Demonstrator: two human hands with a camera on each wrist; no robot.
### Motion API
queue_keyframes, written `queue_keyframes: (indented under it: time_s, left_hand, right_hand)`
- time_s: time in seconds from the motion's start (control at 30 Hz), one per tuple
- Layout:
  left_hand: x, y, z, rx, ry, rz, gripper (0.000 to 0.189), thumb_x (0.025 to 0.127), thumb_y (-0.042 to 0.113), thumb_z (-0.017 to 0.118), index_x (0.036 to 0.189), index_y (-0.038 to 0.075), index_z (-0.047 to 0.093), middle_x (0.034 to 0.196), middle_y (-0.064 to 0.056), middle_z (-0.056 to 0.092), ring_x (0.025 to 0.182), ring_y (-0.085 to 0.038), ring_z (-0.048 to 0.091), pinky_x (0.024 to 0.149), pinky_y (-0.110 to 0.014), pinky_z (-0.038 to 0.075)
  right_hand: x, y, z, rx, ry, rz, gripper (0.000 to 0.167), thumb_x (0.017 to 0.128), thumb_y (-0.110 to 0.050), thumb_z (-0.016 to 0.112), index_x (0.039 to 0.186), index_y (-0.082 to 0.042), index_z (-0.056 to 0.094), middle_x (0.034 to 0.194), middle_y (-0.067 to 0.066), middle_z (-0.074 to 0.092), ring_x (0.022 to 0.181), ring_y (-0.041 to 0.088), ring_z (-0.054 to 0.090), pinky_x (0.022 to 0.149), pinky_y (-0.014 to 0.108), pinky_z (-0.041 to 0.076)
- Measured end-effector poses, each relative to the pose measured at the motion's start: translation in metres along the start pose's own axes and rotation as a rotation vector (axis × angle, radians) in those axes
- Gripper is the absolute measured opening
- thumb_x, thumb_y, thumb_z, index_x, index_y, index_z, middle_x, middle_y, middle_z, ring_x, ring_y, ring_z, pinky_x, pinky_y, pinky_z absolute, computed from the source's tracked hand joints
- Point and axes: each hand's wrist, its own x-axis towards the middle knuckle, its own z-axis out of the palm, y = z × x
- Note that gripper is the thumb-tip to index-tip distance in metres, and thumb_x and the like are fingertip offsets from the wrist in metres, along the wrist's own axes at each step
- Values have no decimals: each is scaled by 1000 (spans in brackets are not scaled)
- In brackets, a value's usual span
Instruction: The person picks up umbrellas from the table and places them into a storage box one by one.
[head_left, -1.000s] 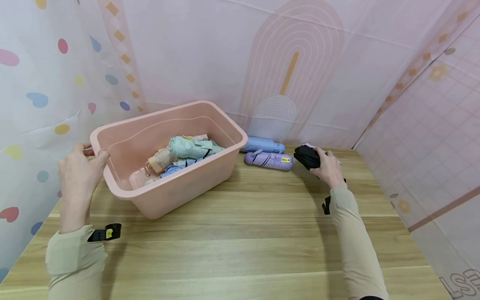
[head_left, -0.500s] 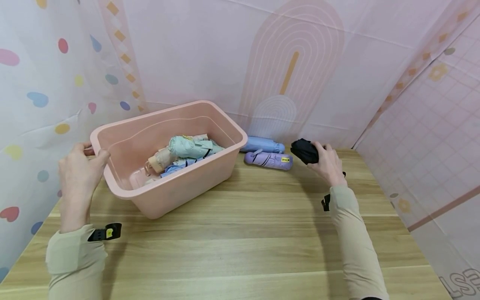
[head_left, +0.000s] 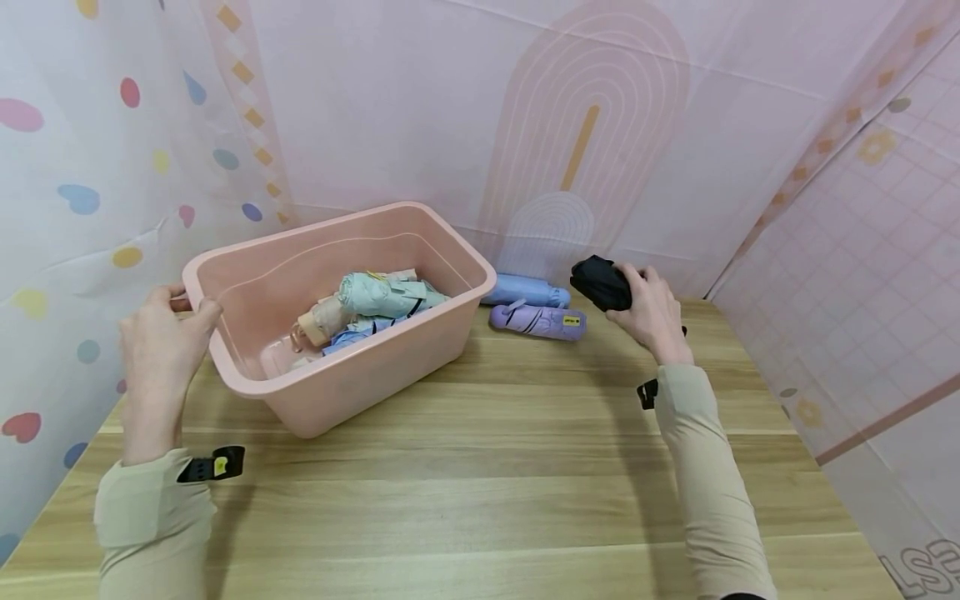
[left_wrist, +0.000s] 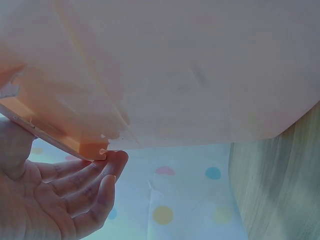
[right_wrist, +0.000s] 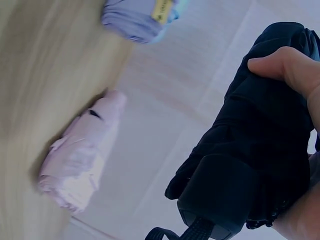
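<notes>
My left hand pinches the left rim of a pink plastic bin; the left wrist view shows its fingers under the lip. Inside the bin lie several folded umbrellas, among them a mint green umbrella on top. My right hand grips a black folding umbrella above the table. In the right wrist view the black handle and strap point down, and the thumb lies along the fabric. Below it a pale pink folded umbrella rests on the table.
A purple folded umbrella and a blue folded umbrella lie side by side at the bin's right end. Patterned cloth hangs along the back and both sides of the wooden table.
My right hand has lifted the black umbrella and carried it a little to the left. My left hand and the bin hold their place.
</notes>
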Motion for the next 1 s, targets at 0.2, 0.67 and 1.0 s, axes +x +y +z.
queue_keyframes:
  time_s: [0.2, 0.67, 1.0]
  left_hand:
    - [0, 0, 0, -1, -2, 0, 64, 90, 35, 42, 138, -7, 40, 127, -35, 53, 116, -52, 50, 84, -55, 45]
    - [0, 0, 0, -5, -3, -1, 64, 90, 34, 42, 138, -7, 40, 127, -35, 54, 116, -51, 51, 78, -50, 47]
    - [1, 0, 0, -15, -19, -8, 64, 90, 35, 42, 139, -7, 39, 128, -35, 53, 115, -51, 51, 68, -38, 45]
  right_hand:
    - [5, -16, -10, 6, 14, -26, 69, 80, -20, 73, 141, -19, 42, 132, 22, 47, 114, 45, 49, 86, 64, 42]
    - [24, -74, -29, 33, 69, -165, 71, 74, -24, 78, 137, -23, 47, 128, 18, 52, 115, 39, 52, 87, 61, 46]
    - [37, -122, -30, 49, 83, -298, 69, 74, -22, 77, 136, -26, 47, 127, 14, 53, 113, 35, 54, 88, 55, 48]
